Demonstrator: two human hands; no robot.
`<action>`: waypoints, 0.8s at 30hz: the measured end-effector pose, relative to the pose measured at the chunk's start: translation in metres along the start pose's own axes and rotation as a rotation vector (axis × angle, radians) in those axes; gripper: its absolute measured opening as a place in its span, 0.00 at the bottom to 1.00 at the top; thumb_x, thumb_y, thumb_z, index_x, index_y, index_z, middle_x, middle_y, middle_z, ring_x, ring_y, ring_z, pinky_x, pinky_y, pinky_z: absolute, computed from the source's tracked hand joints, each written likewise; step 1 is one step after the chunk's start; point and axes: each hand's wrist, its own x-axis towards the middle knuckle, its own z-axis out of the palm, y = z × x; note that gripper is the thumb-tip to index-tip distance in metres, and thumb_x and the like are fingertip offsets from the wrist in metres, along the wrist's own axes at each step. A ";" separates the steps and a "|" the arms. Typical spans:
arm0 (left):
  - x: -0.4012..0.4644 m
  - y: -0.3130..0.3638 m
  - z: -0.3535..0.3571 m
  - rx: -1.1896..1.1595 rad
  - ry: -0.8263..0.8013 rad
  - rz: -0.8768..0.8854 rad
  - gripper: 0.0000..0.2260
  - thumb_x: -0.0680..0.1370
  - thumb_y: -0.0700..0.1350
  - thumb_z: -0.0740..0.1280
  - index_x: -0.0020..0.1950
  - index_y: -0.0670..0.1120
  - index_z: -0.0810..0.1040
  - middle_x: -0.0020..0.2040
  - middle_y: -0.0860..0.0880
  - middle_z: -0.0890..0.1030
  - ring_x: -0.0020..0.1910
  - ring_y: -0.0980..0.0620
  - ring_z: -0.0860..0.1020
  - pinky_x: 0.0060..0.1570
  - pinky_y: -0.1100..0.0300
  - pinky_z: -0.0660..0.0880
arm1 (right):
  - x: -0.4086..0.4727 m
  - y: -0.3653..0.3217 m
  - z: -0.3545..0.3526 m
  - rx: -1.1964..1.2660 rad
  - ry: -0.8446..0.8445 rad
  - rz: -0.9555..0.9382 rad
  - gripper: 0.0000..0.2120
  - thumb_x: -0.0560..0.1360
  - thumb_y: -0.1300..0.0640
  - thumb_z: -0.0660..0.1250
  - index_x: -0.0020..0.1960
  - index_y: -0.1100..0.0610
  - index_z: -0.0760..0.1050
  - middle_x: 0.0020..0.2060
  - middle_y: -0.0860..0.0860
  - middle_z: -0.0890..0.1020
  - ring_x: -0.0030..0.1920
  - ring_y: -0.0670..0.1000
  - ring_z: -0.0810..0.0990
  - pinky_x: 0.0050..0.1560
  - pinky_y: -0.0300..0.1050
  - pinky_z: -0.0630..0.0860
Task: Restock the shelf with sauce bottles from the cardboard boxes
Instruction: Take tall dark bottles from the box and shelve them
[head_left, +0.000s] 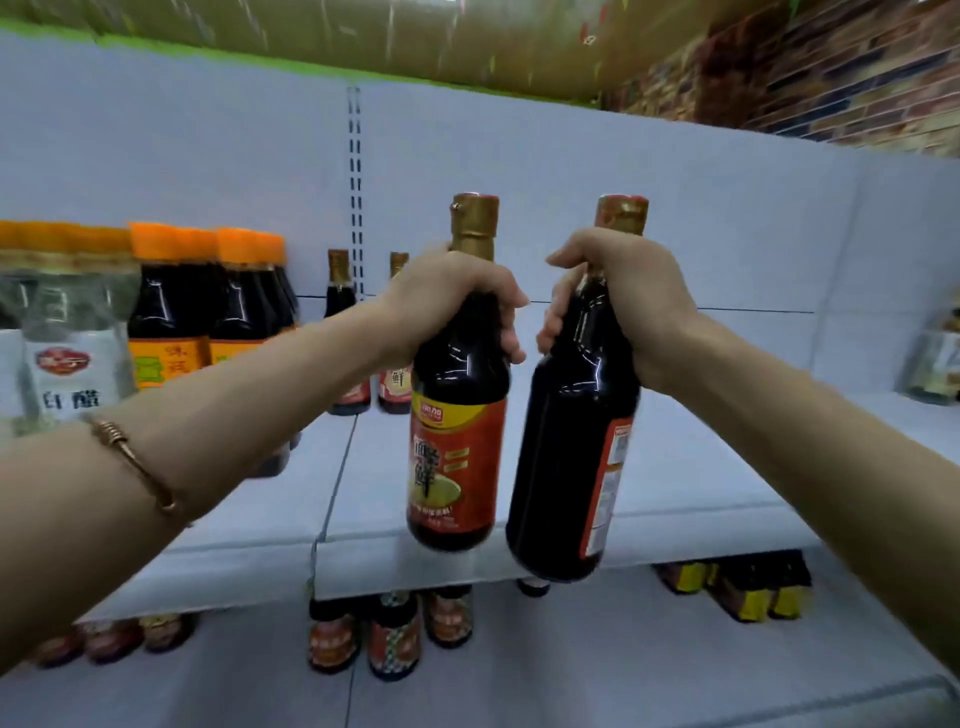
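I hold two dark sauce bottles with gold caps in the air in front of the white shelf (691, 467). My left hand (447, 296) grips the neck of one bottle (457, 415), whose red and yellow label faces me. My right hand (623, 306) grips the neck of the other bottle (566, 467), which is turned so only the label's edge shows. Both hang above the shelf's front edge, close together but apart. Two matching bottles (340, 312) stand at the back of the shelf, behind my left forearm. No cardboard box is in view.
Orange-capped dark bottles (176, 306) and a clear white-vinegar bottle (67, 343) stand at the left of the shelf. A clear item (935, 364) sits at far right. Small jars (389, 639) and yellow-labelled packs (737, 592) fill the shelf below. Bare shelf lies right of the held bottles.
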 end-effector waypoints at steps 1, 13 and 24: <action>0.004 -0.002 -0.005 0.008 0.017 -0.010 0.13 0.70 0.33 0.65 0.25 0.39 0.75 0.27 0.39 0.78 0.29 0.41 0.79 0.44 0.49 0.80 | 0.007 0.004 0.003 0.013 -0.021 0.001 0.15 0.71 0.59 0.64 0.28 0.65 0.72 0.23 0.59 0.74 0.27 0.57 0.75 0.31 0.43 0.75; 0.032 -0.044 -0.079 0.171 0.211 0.005 0.08 0.71 0.33 0.65 0.31 0.35 0.74 0.27 0.39 0.78 0.32 0.40 0.79 0.41 0.52 0.80 | 0.092 0.053 0.049 0.033 -0.146 -0.011 0.15 0.70 0.58 0.65 0.27 0.64 0.73 0.24 0.60 0.75 0.30 0.58 0.76 0.37 0.47 0.75; 0.074 -0.089 -0.106 0.234 0.293 -0.039 0.08 0.71 0.35 0.66 0.33 0.35 0.75 0.31 0.38 0.79 0.37 0.35 0.79 0.47 0.47 0.79 | 0.159 0.098 0.063 -0.019 -0.238 0.028 0.15 0.70 0.59 0.65 0.27 0.65 0.74 0.25 0.61 0.76 0.30 0.58 0.76 0.35 0.46 0.75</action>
